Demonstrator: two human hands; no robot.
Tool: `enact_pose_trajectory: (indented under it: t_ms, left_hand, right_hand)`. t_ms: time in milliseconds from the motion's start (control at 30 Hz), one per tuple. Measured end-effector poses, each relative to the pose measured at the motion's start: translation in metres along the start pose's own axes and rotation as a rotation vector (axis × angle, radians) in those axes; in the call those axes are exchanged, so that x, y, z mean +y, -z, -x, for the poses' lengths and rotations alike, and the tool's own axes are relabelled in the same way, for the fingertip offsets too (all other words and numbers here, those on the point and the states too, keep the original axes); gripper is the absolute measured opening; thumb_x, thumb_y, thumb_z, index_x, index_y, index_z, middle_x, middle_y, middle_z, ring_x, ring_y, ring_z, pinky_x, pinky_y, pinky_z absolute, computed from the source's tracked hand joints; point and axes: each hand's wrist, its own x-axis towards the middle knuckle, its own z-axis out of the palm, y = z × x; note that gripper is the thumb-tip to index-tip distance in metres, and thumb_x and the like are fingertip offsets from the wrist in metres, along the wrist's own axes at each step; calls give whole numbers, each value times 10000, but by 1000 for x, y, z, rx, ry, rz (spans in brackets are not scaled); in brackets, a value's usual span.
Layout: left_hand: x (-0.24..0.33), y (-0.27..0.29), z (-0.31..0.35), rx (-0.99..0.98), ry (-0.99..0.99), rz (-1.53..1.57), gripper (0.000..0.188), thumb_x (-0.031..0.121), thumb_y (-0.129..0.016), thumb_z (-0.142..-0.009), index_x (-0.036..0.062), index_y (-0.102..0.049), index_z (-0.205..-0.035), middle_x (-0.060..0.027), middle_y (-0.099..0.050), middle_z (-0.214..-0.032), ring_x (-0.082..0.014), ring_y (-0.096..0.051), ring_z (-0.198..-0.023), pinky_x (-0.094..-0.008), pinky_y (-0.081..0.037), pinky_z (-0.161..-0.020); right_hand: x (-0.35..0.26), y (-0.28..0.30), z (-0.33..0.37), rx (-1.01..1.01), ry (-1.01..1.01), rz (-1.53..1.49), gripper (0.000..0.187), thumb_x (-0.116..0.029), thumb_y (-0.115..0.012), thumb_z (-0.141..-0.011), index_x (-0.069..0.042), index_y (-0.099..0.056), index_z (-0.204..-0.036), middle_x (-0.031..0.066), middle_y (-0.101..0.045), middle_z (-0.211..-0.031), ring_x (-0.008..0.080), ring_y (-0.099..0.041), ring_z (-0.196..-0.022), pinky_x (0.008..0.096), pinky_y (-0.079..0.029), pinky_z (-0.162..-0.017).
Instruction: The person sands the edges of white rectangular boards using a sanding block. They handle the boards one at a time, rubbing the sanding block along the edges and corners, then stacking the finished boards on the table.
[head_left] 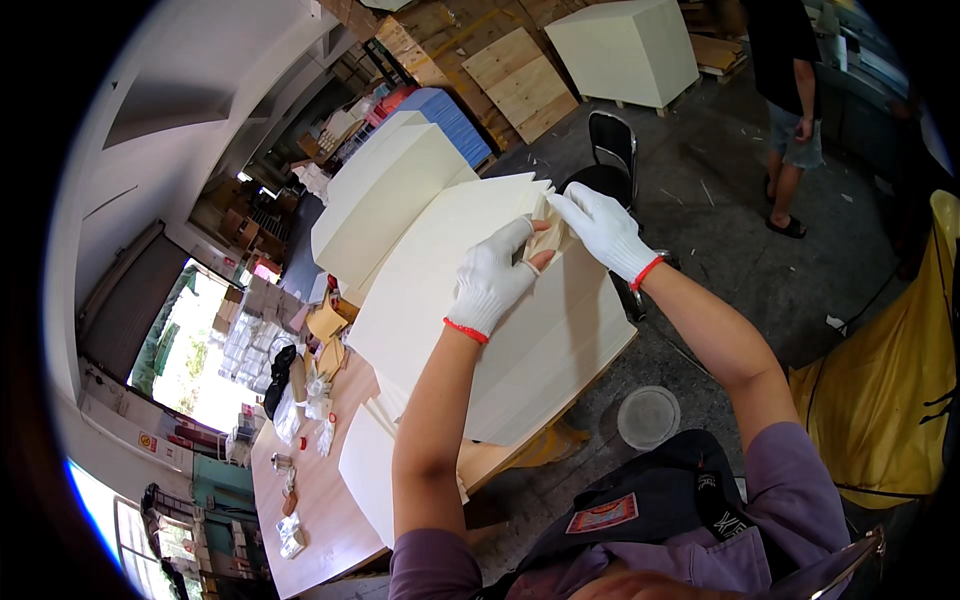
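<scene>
A tall stack of large cream paper sheets (440, 265) stands on the wooden table in front of me. My left hand (492, 275), in a white knit glove with a red cuff, lies at the stack's far edge. Its bare thumb and forefinger tips are bent around the fanned sheet edges. My right hand (603, 228), gloved likewise, pinches the sheets at the far right corner, its fingers close together. Several sheet edges look lifted and bent between the two hands. How many sheets each hand grips is hidden.
Another cream stack (385, 200) stands beyond, with a blue stack (440, 120) behind it. Plastic bags and small items lie on the table (330, 480) at left. A black chair (610, 160), a round bucket (648, 417) and a yellow sheet (880, 390) are to the right. A person (788, 100) stands far right.
</scene>
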Motion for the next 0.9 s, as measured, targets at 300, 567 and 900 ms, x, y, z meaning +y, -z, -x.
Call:
enact_pose_trajectory:
  t_ms: [300,567,900]
  left_hand:
    - [-4,-10,3,129,-164,-99,368,203,-651,-994,237,-683,-1359,-170,-755,-1041,-393,-737,-935,-487,-572,-830]
    - [2,-17,3,190,-55,-223,651,97,-653,-1009,263,-474,-1613,-170,-733,-1284,-373,-756,-1014,-472,-585,-870]
    - [-54,-9,156,319,-329,-263,392,27,-695,-938,76,-719,-1326,-192,-643,-1464,-330,-735,-1100,-412,-603,-839]
  right_hand:
    - [-4,8,0,87,100,8,409,-467,-582,-1062,-60,-616,-1097,169,-684,-962,355,-669,-927,456,-512,-819]
    - [-41,-16,5,109,-549,-1168,248,-295,-722,-988,-127,-685,-1166,30,-649,-1160,151,-581,-1039,331,-508,-886]
    - [-60,-92,36,-296,-640,-1480,365,-219,-666,-1038,-24,-556,-1325,163,-642,-1239,324,-705,-1066,524,-643,-886]
